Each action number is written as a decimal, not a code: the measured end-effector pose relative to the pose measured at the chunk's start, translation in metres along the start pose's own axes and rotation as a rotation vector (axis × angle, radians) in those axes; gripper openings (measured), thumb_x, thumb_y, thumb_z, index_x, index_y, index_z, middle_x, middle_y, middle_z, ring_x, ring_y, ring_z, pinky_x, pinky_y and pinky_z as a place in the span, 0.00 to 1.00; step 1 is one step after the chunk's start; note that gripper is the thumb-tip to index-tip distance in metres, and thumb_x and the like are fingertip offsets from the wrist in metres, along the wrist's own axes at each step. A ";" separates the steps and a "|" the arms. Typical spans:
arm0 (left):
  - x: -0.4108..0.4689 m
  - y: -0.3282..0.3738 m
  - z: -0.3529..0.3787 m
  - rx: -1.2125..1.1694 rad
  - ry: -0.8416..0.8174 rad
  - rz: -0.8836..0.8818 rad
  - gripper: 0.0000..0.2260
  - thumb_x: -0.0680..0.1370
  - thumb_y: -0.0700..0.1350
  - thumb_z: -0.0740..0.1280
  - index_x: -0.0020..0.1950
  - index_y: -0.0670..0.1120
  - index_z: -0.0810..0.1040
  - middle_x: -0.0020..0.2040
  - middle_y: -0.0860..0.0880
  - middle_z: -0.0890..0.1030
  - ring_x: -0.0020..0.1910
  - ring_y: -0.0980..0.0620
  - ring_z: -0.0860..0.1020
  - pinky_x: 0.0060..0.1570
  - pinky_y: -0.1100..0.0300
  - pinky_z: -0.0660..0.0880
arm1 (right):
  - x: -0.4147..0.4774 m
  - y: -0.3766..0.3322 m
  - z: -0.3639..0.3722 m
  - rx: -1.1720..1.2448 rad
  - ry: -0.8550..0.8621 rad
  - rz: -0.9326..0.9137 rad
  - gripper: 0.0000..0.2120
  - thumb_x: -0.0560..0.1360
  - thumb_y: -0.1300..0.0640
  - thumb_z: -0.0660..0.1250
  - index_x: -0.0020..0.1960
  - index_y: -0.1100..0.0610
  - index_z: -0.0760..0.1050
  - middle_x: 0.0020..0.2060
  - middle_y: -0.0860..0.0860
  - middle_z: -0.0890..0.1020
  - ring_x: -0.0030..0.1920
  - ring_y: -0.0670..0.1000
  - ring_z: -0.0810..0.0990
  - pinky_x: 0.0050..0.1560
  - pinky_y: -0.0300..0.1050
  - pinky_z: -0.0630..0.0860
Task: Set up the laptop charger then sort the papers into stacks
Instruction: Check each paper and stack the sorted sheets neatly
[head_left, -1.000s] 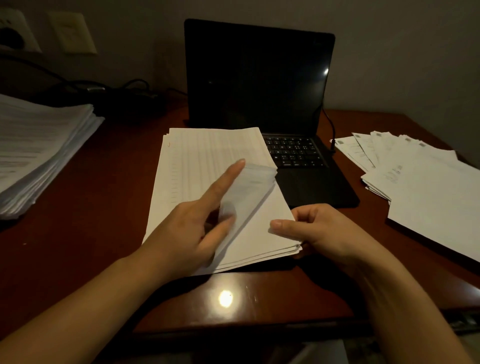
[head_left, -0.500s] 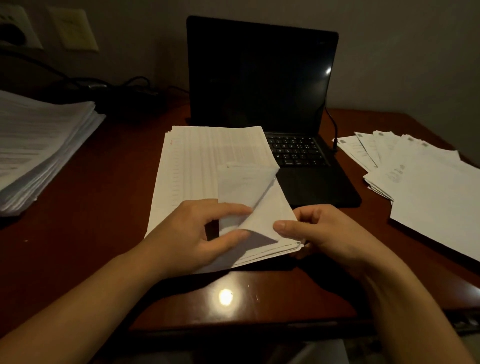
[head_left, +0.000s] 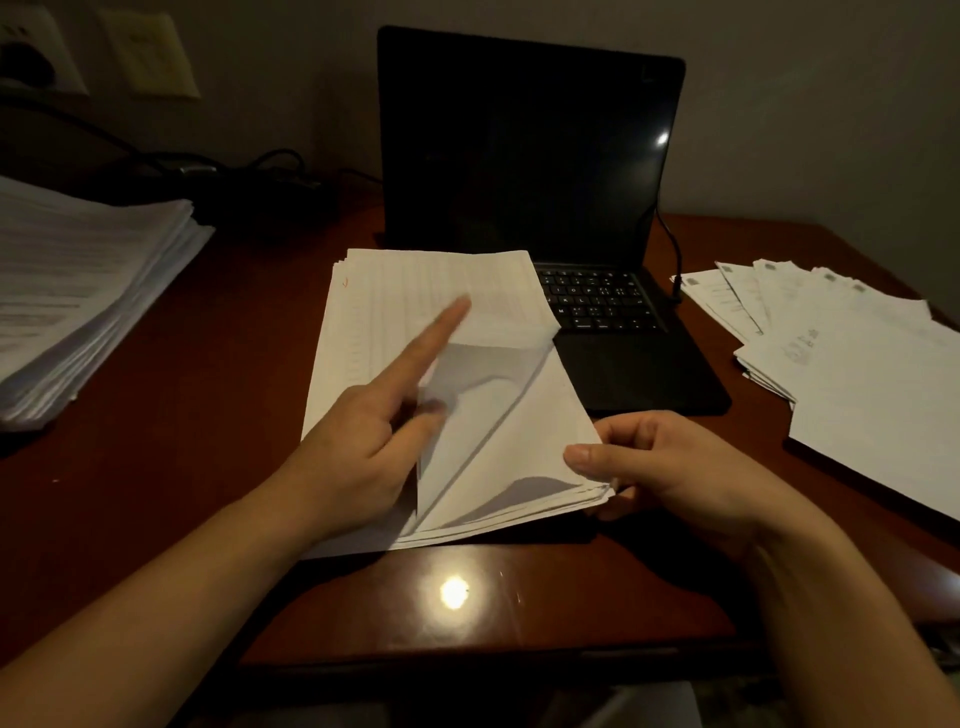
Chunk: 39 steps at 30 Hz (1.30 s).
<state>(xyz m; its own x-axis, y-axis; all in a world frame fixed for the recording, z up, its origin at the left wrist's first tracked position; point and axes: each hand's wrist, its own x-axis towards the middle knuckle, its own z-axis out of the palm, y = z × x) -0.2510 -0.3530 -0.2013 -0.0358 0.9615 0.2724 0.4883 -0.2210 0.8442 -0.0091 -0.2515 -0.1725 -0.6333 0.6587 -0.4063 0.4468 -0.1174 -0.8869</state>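
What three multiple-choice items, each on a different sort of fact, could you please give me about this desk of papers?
1. Where do the fanned papers lie relative to the laptop? A) to its left B) to its right C) on its keyboard
2. What colour is the desk? A) reddish-brown B) white C) green
3. What is the right hand doing? A) lying flat B) typing C) pinching the near corner of the middle stack

Key: 1 B, they spread right of it. 2 A, its bare top shines reddish-brown. 3 C, thumb on top, fingers curled beneath.
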 end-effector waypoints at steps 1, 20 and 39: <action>0.000 -0.002 0.001 0.059 -0.004 0.029 0.27 0.85 0.45 0.58 0.69 0.79 0.59 0.43 0.53 0.81 0.36 0.53 0.76 0.32 0.68 0.71 | 0.000 0.000 0.000 -0.004 0.007 0.003 0.15 0.65 0.44 0.74 0.46 0.53 0.87 0.51 0.60 0.86 0.46 0.55 0.82 0.44 0.40 0.80; -0.002 -0.004 0.008 0.408 -0.173 0.008 0.23 0.68 0.74 0.66 0.62 0.73 0.70 0.50 0.70 0.69 0.53 0.63 0.73 0.44 0.71 0.74 | 0.004 -0.001 0.008 -0.048 0.093 -0.004 0.20 0.69 0.46 0.74 0.47 0.63 0.83 0.40 0.54 0.86 0.35 0.47 0.82 0.35 0.36 0.77; -0.004 -0.006 0.010 0.104 -0.066 0.093 0.30 0.78 0.50 0.67 0.74 0.71 0.61 0.64 0.63 0.73 0.61 0.61 0.77 0.51 0.61 0.82 | 0.014 0.012 0.024 -0.184 0.528 -0.184 0.17 0.71 0.51 0.78 0.42 0.59 0.72 0.23 0.44 0.73 0.24 0.42 0.69 0.26 0.37 0.68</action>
<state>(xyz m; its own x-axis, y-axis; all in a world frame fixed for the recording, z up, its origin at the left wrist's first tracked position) -0.2449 -0.3533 -0.2124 0.0700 0.9471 0.3134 0.5744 -0.2951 0.7636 -0.0279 -0.2610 -0.1940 -0.3317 0.9424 -0.0427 0.4910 0.1338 -0.8608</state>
